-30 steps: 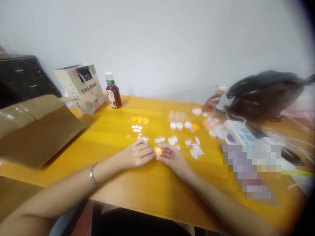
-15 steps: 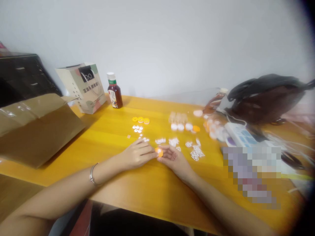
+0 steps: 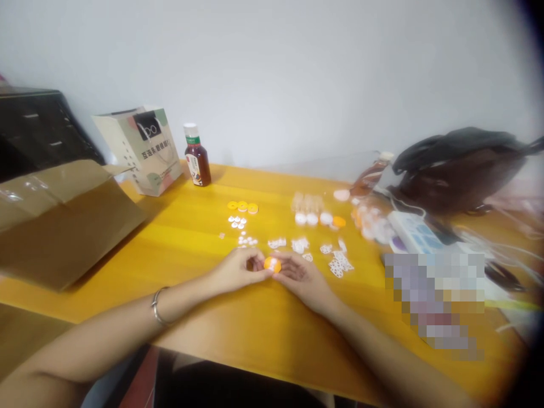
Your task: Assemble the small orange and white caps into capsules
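Observation:
Both my hands meet at the middle of a yellow table. My left hand and my right hand pinch a small orange disc with a white centre between their fingertips. A silver bracelet is on my left wrist. Just beyond my fingers lie several small white cut-out pieces and a white lattice sheet. Farther back sit three orange rings and a row of white and orange caps.
An open cardboard box stands at the left. A paper bag and a dark bottle stand at the back by the wall. At the right are a power strip, cables and a dark bag.
My left hand has turned slightly, its fingers curling more round the orange disc, which now faces up. The view shifted a little.

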`<action>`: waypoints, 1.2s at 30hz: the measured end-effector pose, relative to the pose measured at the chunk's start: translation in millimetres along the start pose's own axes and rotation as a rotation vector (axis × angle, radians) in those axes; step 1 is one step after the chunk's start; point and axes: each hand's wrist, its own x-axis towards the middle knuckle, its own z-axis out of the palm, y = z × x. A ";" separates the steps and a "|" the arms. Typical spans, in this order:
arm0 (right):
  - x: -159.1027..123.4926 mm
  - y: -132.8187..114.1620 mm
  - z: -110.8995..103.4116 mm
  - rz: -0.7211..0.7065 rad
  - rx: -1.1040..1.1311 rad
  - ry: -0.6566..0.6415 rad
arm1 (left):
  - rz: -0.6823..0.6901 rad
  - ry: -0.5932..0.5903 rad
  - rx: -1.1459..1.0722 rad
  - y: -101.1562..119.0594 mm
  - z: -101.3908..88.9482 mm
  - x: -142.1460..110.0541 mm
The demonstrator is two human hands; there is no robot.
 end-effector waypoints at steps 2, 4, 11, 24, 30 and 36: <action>-0.1 -1.2 0.3 0.003 0.001 -0.012 | -0.032 -0.005 -0.070 -2.4 1.6 1.2; -0.3 -2.7 0.2 0.014 0.005 -0.018 | -0.049 -0.023 -0.140 -2.8 1.8 2.0; -1.6 -6.5 0.1 0.041 0.028 -0.014 | -0.087 -0.082 -0.242 0.6 -2.0 2.0; -5.1 5.4 10.5 -0.119 0.008 0.112 | -0.269 -0.124 -0.463 9.6 -3.8 2.6; -4.5 2.3 9.1 -0.101 0.000 0.095 | -0.211 -0.206 -0.383 12.3 -14.9 4.8; -1.2 1.2 6.8 -0.043 0.010 0.116 | -0.014 0.036 -0.078 9.2 -32.1 17.8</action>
